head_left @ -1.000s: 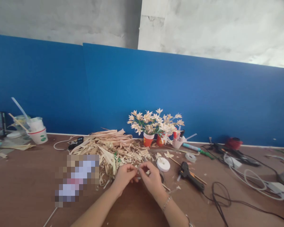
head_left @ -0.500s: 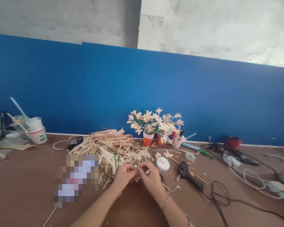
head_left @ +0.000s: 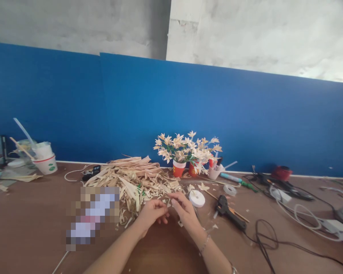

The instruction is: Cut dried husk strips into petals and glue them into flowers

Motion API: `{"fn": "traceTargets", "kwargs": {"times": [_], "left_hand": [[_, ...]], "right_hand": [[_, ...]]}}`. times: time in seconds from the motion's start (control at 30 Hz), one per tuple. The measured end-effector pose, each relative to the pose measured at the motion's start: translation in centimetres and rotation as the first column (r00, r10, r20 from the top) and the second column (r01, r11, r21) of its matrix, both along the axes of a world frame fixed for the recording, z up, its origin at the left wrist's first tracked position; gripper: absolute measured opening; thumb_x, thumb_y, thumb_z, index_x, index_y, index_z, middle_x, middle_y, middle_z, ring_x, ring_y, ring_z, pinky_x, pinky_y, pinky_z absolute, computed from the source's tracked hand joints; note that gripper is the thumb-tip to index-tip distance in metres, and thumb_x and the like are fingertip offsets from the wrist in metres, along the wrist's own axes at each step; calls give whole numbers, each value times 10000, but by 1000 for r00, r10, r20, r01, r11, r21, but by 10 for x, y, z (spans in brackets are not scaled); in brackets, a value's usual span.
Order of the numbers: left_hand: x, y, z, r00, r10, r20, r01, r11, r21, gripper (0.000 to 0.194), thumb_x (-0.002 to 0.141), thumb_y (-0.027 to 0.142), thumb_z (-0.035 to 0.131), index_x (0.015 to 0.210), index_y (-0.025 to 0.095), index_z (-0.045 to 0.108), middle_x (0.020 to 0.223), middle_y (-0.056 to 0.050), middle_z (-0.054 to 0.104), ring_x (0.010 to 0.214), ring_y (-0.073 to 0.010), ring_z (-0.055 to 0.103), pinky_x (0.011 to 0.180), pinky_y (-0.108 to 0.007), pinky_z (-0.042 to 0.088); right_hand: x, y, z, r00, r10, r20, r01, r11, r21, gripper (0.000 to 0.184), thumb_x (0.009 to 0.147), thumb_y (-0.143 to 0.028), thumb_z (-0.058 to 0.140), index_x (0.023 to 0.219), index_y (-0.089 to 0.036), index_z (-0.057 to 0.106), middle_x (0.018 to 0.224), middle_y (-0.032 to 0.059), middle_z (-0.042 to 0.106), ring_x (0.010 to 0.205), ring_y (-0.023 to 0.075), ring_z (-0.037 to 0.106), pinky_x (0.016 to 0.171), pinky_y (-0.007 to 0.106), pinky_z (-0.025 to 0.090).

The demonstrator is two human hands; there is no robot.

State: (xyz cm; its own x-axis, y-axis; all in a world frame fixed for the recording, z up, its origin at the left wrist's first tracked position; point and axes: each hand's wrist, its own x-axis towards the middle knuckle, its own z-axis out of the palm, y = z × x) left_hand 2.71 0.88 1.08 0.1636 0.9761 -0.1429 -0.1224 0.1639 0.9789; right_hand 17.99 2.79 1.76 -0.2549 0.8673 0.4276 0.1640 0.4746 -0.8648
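My left hand [head_left: 153, 215] is curled in front of the dry husk pile [head_left: 134, 179], thumb and fingertips brought together. Whatever lies in that pinch is too small to make out. A little to its right, my right hand [head_left: 185, 210] has its fingers stretched forward and the thumb apart, and nothing shows in it. A narrow gap separates the two hands. Just beyond the right hand lies a white tape roll [head_left: 197, 198]. Small pale scraps are scattered around it. Behind, pale husk flowers [head_left: 188, 146] with green stems stand in red paper cups [head_left: 178, 169].
To the right lies a black glue gun [head_left: 230, 213] with its cord [head_left: 264, 243] looping over the brown table [head_left: 160, 255]. A clear tape roll [head_left: 229, 189] and a white cup of pens [head_left: 213, 172] sit farther back. At left are a blurred-out device [head_left: 93, 217] and a paper bucket [head_left: 45, 164].
My right hand has parted from the left fingertips, and its fingers have straightened and spread. The left hand stays almost in place, still curled.
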Motion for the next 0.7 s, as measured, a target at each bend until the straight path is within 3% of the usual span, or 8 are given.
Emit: {"fn": "traceTargets", "kwargs": {"times": [0.17, 0.4, 0.7], "left_hand": [[-1, -1, 0, 999, -29, 18, 30, 999, -23, 210, 620, 313, 647, 676, 138, 547, 586, -6, 655, 443, -96, 579, 430, -190, 302], [0, 0, 3, 997, 68, 30, -68, 998, 1, 295, 588, 296, 683, 797, 154, 531, 639, -2, 667, 475, -108, 596, 455, -198, 330], [4, 0, 3, 995, 90, -39, -88, 995, 50, 197, 603, 299, 658, 698, 140, 591, 594, 7, 639, 460, -99, 571, 441, -198, 326]], "right_hand": [[0, 6, -3, 1000, -3, -2, 3, 1000, 6, 161, 803, -299, 544, 717, -188, 622, 812, 40, 600, 805, 174, 558, 712, 273, 432], [1, 7, -5, 998, -66, 7, 66, 998, 23, 179, 814, -305, 534, 695, -181, 582, 794, 45, 586, 775, 168, 542, 667, 262, 424], [-1, 4, -2, 995, -90, 31, 89, 995, 45, 185, 818, -305, 531, 690, -183, 585, 786, 46, 588, 761, 169, 547, 629, 261, 425]]}}
